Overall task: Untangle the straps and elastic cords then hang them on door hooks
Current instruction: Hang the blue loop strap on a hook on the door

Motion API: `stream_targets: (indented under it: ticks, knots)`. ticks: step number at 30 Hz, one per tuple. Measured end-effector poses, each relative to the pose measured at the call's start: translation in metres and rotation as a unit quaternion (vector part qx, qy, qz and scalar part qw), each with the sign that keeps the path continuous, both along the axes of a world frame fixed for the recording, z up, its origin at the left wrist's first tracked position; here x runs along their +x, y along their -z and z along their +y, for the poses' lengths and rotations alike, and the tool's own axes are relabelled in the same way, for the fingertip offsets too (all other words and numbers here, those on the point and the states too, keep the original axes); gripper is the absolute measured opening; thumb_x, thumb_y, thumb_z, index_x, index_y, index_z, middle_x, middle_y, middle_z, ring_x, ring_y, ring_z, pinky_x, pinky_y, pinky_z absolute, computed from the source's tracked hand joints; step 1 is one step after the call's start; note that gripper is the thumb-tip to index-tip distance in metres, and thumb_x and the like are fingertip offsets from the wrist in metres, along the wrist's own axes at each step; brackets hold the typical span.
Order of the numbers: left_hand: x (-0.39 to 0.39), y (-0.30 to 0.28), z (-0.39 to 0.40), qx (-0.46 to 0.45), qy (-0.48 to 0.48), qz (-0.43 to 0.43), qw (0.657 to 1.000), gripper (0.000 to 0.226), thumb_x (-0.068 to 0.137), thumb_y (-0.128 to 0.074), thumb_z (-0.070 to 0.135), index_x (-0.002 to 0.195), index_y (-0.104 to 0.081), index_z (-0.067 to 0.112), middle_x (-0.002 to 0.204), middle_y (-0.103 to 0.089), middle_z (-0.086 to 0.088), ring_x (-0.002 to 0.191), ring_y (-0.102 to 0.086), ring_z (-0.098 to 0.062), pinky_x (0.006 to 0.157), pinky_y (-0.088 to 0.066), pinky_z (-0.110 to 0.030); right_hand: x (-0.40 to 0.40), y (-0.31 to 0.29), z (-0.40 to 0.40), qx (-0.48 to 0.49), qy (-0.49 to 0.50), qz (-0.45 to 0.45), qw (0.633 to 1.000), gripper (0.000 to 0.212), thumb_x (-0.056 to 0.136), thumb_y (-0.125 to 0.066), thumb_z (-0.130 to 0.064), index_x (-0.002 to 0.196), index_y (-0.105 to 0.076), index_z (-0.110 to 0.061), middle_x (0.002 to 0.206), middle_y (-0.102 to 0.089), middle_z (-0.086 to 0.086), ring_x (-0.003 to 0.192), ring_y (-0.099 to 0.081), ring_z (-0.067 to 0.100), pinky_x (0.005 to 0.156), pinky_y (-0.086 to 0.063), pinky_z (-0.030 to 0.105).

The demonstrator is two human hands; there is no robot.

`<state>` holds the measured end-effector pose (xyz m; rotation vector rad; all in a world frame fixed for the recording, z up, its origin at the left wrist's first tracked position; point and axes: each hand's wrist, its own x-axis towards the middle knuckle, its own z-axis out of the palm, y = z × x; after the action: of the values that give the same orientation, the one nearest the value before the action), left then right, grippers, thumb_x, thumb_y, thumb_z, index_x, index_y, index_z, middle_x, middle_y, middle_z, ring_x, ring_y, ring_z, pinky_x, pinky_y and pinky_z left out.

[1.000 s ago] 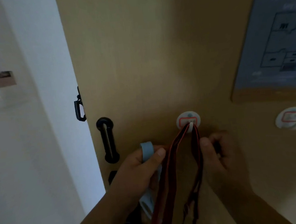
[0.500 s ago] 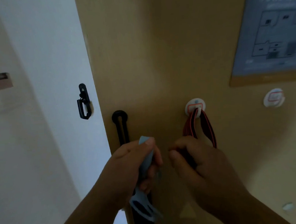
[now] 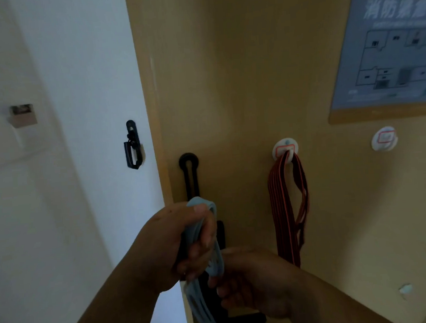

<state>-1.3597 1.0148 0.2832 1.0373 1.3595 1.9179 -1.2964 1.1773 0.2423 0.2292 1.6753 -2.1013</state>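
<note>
The red strap (image 3: pixel 289 201) hangs in several loops from the white hook (image 3: pixel 285 148) on the door (image 3: pixel 226 84), with a second hook (image 3: pixel 383 138) bare to its right. The left hand (image 3: pixel 172 247) is clenched round a pale blue band (image 3: pixel 202 240), its top loop poking up above the thumb and its tail dangling off the bottom of the view. The right hand (image 3: pixel 250 284) sits just below and to the right, fingers curled toward the band — whether it actually pinches the band I cannot tell, since the left hand and shadow cover the spot.

The band looks soft, flat and light — likely stretchy, so it may slip or snap back if held loosely. Best taken near that top loop, spread open with both hands and dropped over the free hook.

A black handle (image 3: pixel 189 173) stands behind the left hand; dark pieces below it are too dim to name, and the band's lower end is cut off
</note>
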Motion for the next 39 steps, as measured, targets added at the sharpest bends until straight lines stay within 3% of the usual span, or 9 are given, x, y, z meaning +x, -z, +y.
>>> stream_targets:
  ticks: [6,13,18,22,26,28,30,35,39]
  knots:
    - [0.003,0.01,-0.034,0.01,0.032,-0.052,0.998,0.04,0.082,-0.065,0.04,0.062,-0.058,0.006,0.045,-0.044,-0.002,0.029,-0.036,-0.009,0.038,-0.038,-0.017,-0.017,0.004,-0.021,0.12,0.018,0.01,0.993,0.011,0.091,-0.061,-0.013,0.092,-0.071,-0.014,0.085,-0.072,0.005,0.068,-0.067,0.013,0.061,-0.054,0.026]
    - [0.011,0.028,-0.085,-0.119,-0.075,-0.068,0.988,0.036,0.082,-0.057,0.034,0.063,-0.057,0.004,0.047,-0.042,-0.007,0.031,-0.033,-0.014,0.039,-0.034,-0.019,-0.041,-0.005,-0.04,0.379,0.091,0.256,0.885,0.006,0.094,-0.063,-0.028,0.092,-0.06,-0.032,0.086,-0.066,-0.005,0.073,-0.066,0.008,0.057,-0.051,0.017]
    - [0.014,0.047,-0.094,-0.171,-0.157,-0.168,0.958,0.036,0.087,-0.054,0.038,0.068,-0.057,0.008,0.051,-0.041,-0.006,0.039,-0.033,-0.015,0.043,-0.032,-0.023,-0.053,-0.022,-0.052,0.368,0.107,0.351,0.854,0.009,0.095,-0.06,-0.028,0.087,-0.057,-0.031,0.079,-0.061,-0.004,0.068,-0.059,0.01,0.056,-0.047,0.021]
    - [-0.002,0.062,-0.09,-0.057,-0.237,-0.321,0.915,0.039,0.086,-0.054,0.048,0.08,-0.062,0.01,0.063,-0.045,-0.005,0.051,-0.039,-0.019,0.052,-0.036,-0.028,-0.043,-0.042,-0.059,0.254,0.069,0.486,0.834,0.009,0.095,-0.06,-0.02,0.089,-0.057,-0.027,0.079,-0.063,-0.001,0.061,-0.054,0.004,0.057,-0.043,0.019]
    - [-0.024,0.053,-0.091,0.073,-0.313,-0.399,0.859,0.046,0.084,-0.056,0.053,0.087,-0.063,0.008,0.07,-0.054,-0.008,0.061,-0.05,-0.021,0.062,-0.043,-0.031,-0.028,-0.032,-0.059,0.355,-0.057,0.657,0.663,0.008,0.085,-0.061,-0.021,0.087,-0.057,-0.029,0.082,-0.055,-0.021,0.077,-0.05,-0.006,0.072,-0.04,0.01]
    - [-0.034,0.04,-0.091,0.097,-0.349,-0.395,0.845,0.038,0.087,-0.055,0.047,0.079,-0.06,0.01,0.063,-0.053,-0.004,0.053,-0.049,-0.019,0.054,-0.043,-0.028,-0.029,-0.012,-0.059,0.446,-0.084,0.697,0.555,0.007,0.079,-0.061,-0.029,0.086,-0.06,-0.031,0.08,-0.055,-0.021,0.08,-0.044,-0.004,0.081,-0.035,0.014]
    - [-0.04,0.023,-0.089,0.116,-0.356,-0.371,0.85,0.024,0.086,-0.055,0.034,0.073,-0.052,0.014,0.06,-0.041,0.002,0.046,-0.039,-0.014,0.044,-0.037,-0.022,-0.034,0.014,-0.058,0.5,-0.075,0.698,0.507,0.008,0.078,-0.065,-0.031,0.087,-0.063,-0.032,0.079,-0.062,-0.018,0.082,-0.049,0.002,0.09,-0.04,0.028]
    - [-0.046,-0.015,-0.08,0.114,-0.378,-0.304,0.867,0.022,0.084,-0.055,0.018,0.065,-0.045,0.017,0.058,-0.033,0.004,0.045,-0.03,-0.012,0.042,-0.033,-0.021,-0.042,0.06,-0.054,0.583,-0.045,0.634,0.506,0.019,0.08,-0.065,-0.048,0.093,-0.061,-0.035,0.095,-0.067,-0.018,0.089,-0.059,0.011,0.084,-0.038,0.037]
    - [-0.04,-0.034,-0.066,0.087,-0.349,-0.239,0.902,0.022,0.084,-0.058,0.017,0.069,-0.042,0.019,0.054,-0.032,0.004,0.045,-0.028,-0.012,0.041,-0.033,-0.023,-0.049,0.061,-0.056,0.506,-0.004,0.629,0.59,0.024,0.093,-0.055,-0.05,0.101,-0.069,-0.032,0.108,-0.07,-0.019,0.099,-0.062,0.002,0.086,-0.048,0.036]
